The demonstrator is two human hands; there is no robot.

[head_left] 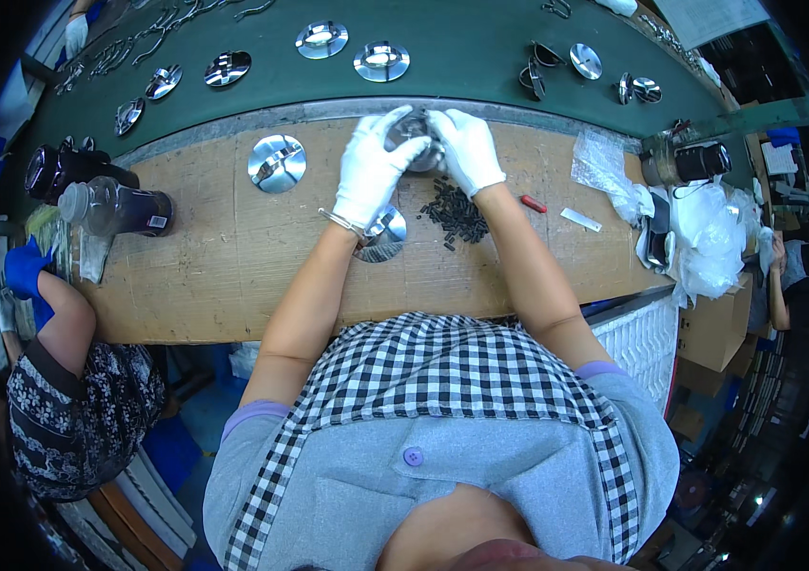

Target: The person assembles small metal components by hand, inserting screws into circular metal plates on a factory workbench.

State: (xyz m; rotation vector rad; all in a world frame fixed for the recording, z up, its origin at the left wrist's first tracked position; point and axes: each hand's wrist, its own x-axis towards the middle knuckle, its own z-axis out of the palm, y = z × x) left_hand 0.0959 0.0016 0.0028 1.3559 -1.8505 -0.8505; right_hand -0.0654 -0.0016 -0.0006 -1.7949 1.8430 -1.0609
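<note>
Both my hands, in white gloves, are closed on a shiny round metal disc (416, 145) at the far edge of the cardboard-covered bench. My left hand (371, 160) grips its left side, thumb lying across the near face. Fingers of my right hand (466, 149) bend over the right side and partly hide it. Just nearer than the right hand is a pile of small black pieces (458, 213). Another polished disc (386, 238) lies beside my left wrist, partly covered by it. Farther left rests a disc with a raised bar (277, 164).
Beyond the bench runs a green surface (461, 71) with several polished discs and metal handles. Dark bottles (119, 207) stand at left. A red tool (534, 204), a white strip (580, 220) and plastic wrap (604, 171) lie to the right. Other people are at both sides.
</note>
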